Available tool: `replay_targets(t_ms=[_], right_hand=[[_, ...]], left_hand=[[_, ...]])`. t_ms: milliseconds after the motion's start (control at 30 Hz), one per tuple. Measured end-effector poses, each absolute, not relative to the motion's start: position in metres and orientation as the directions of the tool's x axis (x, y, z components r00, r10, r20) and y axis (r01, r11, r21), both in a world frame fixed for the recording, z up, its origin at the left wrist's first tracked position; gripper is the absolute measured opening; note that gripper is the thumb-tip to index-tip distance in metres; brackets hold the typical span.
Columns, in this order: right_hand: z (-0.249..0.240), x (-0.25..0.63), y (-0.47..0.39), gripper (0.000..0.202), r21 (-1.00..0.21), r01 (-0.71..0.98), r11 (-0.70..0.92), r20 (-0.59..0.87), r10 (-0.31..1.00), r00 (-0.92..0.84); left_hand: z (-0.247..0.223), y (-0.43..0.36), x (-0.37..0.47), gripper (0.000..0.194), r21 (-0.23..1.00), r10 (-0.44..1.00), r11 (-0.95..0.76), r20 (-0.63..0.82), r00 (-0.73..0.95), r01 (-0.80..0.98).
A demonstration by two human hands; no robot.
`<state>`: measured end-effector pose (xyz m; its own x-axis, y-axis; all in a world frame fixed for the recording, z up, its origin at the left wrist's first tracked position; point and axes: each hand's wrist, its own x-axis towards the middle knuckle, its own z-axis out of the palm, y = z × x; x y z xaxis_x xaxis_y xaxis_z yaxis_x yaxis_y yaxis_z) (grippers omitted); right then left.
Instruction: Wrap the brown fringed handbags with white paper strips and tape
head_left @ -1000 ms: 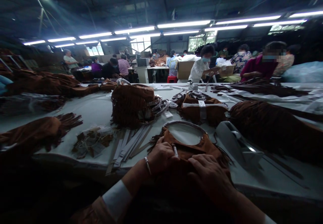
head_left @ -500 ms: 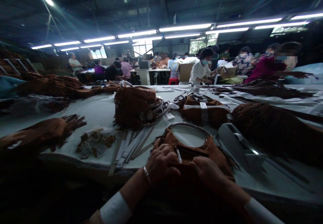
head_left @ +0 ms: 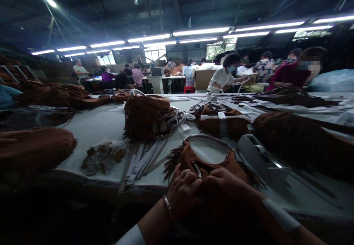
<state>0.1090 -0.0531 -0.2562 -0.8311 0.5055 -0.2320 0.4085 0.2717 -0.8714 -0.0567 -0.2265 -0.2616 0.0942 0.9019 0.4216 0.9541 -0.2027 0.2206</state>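
Note:
A brown suede handbag [head_left: 231, 160] with fringe at both sides lies at the table's front edge. Its wrapped handle [head_left: 210, 137] arches toward the far side. My left hand [head_left: 184, 189], with a bracelet on the wrist, has its fingers curled over the bag's opening edge, beside the white-wrapped zipper pull [head_left: 197, 169]. On the other side of the opening, my right hand [head_left: 231, 184] pinches the same edge between thumb and fingers. The bag's lower front falls into shadow below my hands.
Left of the bag lie grey strips [head_left: 143, 160] and a pile of tags with strings [head_left: 103, 156]. A grey tape dispenser [head_left: 260, 160] stands at right. Behind are a fringed bag [head_left: 146, 116] and a banded bag [head_left: 210, 121]. A co-worker in white [head_left: 221, 77] works across the table.
My hands have shifted slightly, the left one lower, and more fringe shows at the bag's left side. At far left, another brown bag has turned, and its fringe end no longer points right.

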Motion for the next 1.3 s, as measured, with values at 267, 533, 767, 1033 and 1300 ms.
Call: replay_targets(t_ms=[267, 533, 767, 1033, 1300], right_hand=[[-0.278, 0.096, -0.063, 0.034, -0.845, 0.47, 0.254, -0.283, 0.532, -0.798], [-0.236, 0.122, -0.077, 0.013, -0.711, 0.315, 0.629, 0.029, 0.474, -0.88], [-0.224, 0.154, -0.093, 0.019, -0.257, 0.132, 0.957, 0.246, 0.197, -0.949], [-0.236, 0.159, -0.074, 0.022, -0.63, 0.236, 0.739, 0.025, 0.324, -0.946], [-0.246, 0.152, -0.067, 0.031, -0.778, 0.375, 0.504, -0.111, 0.477, -0.872]], left_hand=[[-0.289, -0.196, -0.055, 0.012, 0.12, 0.881, -0.214, 0.453, 0.139, 0.969], [-0.284, -0.193, -0.06, 0.006, 0.129, 0.865, -0.23, 0.482, 0.141, 0.965], [-0.209, -0.205, -0.067, 0.013, 0.368, 0.928, -0.35, 0.261, 0.266, 0.862], [-0.198, -0.214, -0.063, 0.027, 0.549, 0.945, -0.323, 0.14, 0.296, 0.771], [-0.246, -0.231, -0.045, 0.032, 0.346, 0.906, -0.172, 0.424, 0.01, 0.922]])
